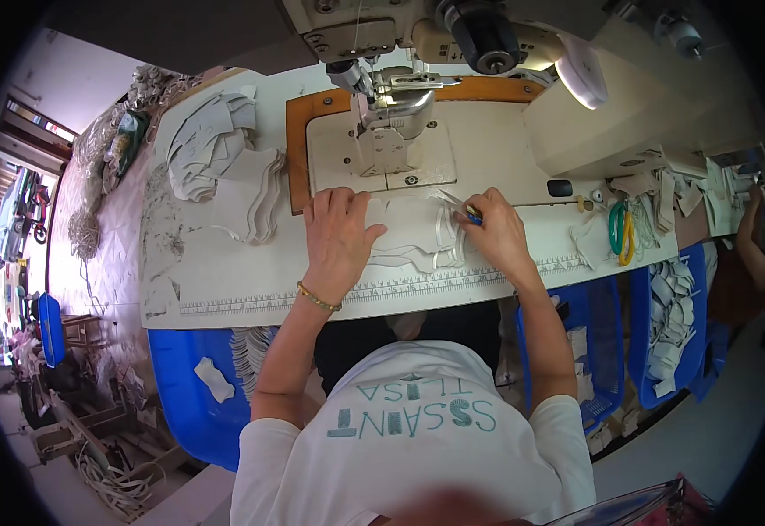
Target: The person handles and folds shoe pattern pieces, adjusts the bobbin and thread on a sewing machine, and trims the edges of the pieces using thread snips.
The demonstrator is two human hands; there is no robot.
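White cut fabric pieces [413, 226] lie on the sewing table in front of the machine, with curved strips at their near edge. My left hand [340, 237] rests palm down over their left end, fingers stretched out and thumb apart. On the right side, my right hand [496, 232] is closed around a small yellow-and-blue tool [474, 213]; its exact kind is mostly hidden by the fingers. That hand sits beside the right end of the pieces. Just beyond both hands stands the sewing machine's needle area [391, 131].
Stacked white pieces [212, 145] lie at the back left. A ruler strip [312, 294] runs along the table's front. Green-and-yellow-handled scissors [621, 232] lie at right. Blue baskets [185, 386] stand below the table edge. Another person's arm [750, 237] shows at far right.
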